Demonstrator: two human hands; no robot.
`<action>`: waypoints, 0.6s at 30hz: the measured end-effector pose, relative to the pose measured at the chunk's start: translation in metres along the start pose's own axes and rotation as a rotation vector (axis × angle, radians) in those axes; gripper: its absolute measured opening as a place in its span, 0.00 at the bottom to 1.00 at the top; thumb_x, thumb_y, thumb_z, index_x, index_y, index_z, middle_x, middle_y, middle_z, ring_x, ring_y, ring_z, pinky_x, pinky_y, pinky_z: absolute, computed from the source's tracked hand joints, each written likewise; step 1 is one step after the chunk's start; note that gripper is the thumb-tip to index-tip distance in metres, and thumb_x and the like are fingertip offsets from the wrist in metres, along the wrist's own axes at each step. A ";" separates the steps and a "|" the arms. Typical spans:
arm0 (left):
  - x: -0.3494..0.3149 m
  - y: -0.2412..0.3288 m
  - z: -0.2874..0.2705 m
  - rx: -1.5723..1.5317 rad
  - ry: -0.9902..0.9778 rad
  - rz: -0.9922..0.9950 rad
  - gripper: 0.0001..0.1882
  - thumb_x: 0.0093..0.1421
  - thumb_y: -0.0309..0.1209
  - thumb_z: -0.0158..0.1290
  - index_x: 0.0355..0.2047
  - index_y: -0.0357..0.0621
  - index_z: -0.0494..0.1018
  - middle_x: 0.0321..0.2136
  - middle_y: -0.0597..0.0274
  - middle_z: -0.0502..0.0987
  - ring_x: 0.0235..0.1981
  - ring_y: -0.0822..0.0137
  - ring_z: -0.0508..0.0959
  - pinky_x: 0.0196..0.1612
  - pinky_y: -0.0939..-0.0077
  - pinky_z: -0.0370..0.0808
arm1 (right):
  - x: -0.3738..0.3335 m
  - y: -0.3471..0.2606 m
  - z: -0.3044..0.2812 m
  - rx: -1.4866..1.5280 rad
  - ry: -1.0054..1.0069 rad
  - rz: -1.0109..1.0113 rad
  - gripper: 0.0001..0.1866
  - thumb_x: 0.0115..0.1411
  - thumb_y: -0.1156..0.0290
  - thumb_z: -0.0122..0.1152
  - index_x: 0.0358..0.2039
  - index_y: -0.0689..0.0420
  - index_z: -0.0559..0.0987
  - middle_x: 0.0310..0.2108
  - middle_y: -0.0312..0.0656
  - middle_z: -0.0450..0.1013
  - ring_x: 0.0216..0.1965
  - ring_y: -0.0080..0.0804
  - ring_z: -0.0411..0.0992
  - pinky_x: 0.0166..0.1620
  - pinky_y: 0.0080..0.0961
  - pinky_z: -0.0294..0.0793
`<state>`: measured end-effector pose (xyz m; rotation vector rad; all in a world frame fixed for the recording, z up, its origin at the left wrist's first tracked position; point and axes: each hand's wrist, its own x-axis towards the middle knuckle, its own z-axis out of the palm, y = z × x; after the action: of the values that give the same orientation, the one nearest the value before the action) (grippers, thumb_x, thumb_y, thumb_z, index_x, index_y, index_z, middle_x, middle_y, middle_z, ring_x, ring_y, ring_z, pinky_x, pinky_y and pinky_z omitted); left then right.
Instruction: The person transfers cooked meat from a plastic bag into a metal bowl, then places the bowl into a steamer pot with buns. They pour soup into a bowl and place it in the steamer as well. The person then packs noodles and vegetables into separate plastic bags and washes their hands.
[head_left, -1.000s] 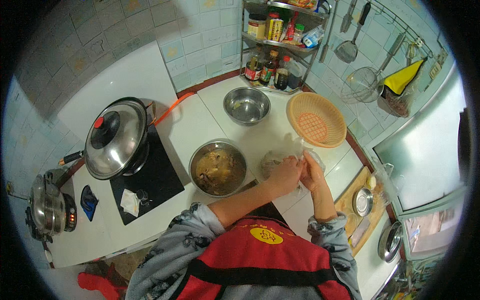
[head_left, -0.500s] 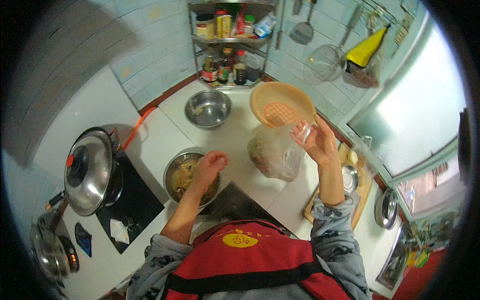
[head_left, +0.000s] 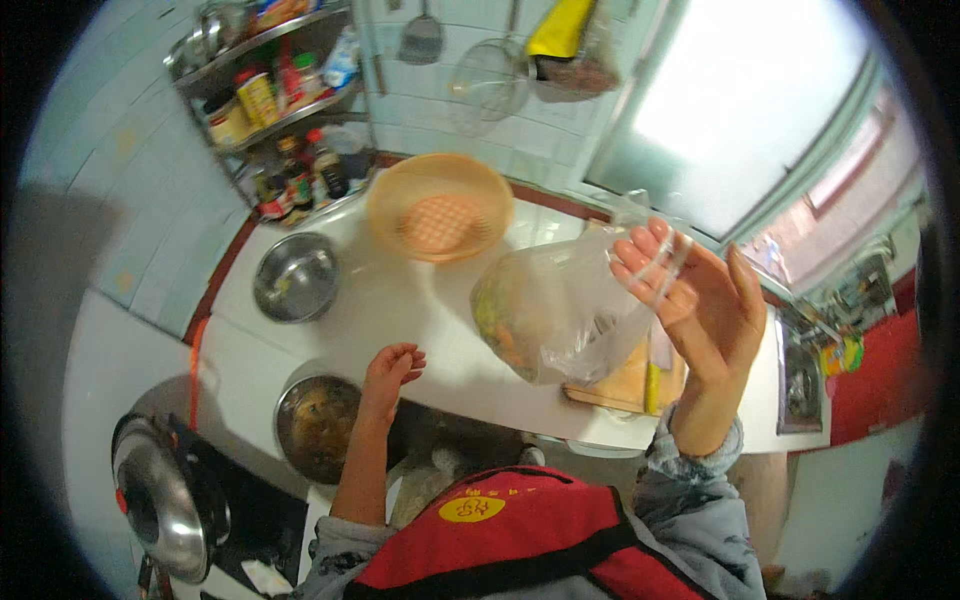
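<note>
A clear plastic bag (head_left: 560, 320) with green and orange scraps showing through it hangs from my right hand (head_left: 705, 310). Its handle loops across my fingers, which are stretched and slightly curled, palm turned up. My left hand (head_left: 392, 378) holds nothing; its fingers are loosely bent and apart, above the counter's front edge. Just left of it stands a steel bowl (head_left: 283, 442) of brownish liquid with pieces in it, too blurred to name.
An orange plastic colander (head_left: 385, 205) and a second steel bowl (head_left: 268, 285) stand toward the back. Beyond the bag lies a wooden cutting board (head_left: 605, 398) with a yellow-handled tool (head_left: 652, 388). A lidded wok (head_left: 165, 500) sits left; a corner rack (head_left: 290, 118) holds bottles.
The view has swung to the right. My right hand has carried the bag rightward, toward the cutting board, and my left hand has moved off from over the bowl of liquid.
</note>
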<state>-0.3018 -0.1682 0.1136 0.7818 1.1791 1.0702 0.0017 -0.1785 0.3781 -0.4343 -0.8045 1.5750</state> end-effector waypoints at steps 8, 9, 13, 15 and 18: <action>-0.013 -0.037 0.097 0.103 -0.166 -0.053 0.12 0.61 0.29 0.44 0.43 0.37 0.68 0.37 0.55 0.73 0.38 0.66 0.75 0.42 0.74 0.73 | -0.161 -0.090 -0.054 -0.240 0.125 -0.318 0.37 0.55 0.51 0.47 0.52 0.74 0.59 0.50 0.60 0.64 0.52 0.56 0.63 0.58 0.52 0.53; -0.015 -0.044 0.110 0.101 -0.205 -0.051 0.12 0.61 0.29 0.44 0.42 0.37 0.68 0.37 0.56 0.73 0.37 0.67 0.75 0.41 0.75 0.73 | -0.183 -0.099 -0.059 -0.268 0.129 -0.340 0.37 0.54 0.52 0.48 0.52 0.74 0.60 0.49 0.60 0.64 0.52 0.55 0.63 0.58 0.50 0.54; -0.033 -0.061 0.182 0.144 -0.309 -0.035 0.11 0.60 0.30 0.45 0.42 0.37 0.68 0.36 0.57 0.74 0.36 0.68 0.75 0.39 0.76 0.73 | -0.266 -0.128 -0.078 -0.355 0.272 -0.326 0.34 0.55 0.54 0.50 0.50 0.74 0.62 0.46 0.57 0.67 0.49 0.52 0.66 0.57 0.44 0.58; -0.055 -0.074 0.239 0.167 -0.369 -0.008 0.12 0.60 0.29 0.46 0.42 0.37 0.68 0.35 0.58 0.74 0.35 0.68 0.75 0.39 0.77 0.73 | -0.319 -0.147 -0.098 -0.294 0.317 -0.335 0.30 0.57 0.59 0.51 0.50 0.73 0.63 0.44 0.55 0.69 0.48 0.51 0.67 0.56 0.43 0.60; -0.078 -0.114 0.315 0.161 -0.535 -0.019 0.12 0.60 0.29 0.46 0.42 0.38 0.68 0.35 0.58 0.74 0.35 0.68 0.75 0.39 0.77 0.73 | -0.398 -0.161 -0.144 -0.224 0.385 -0.337 0.25 0.59 0.63 0.51 0.48 0.72 0.65 0.43 0.55 0.69 0.46 0.49 0.69 0.54 0.42 0.62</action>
<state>0.0292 -0.2635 0.1094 1.0982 0.8154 0.6905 0.2844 -0.5286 0.3259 -0.7012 -0.7125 1.0503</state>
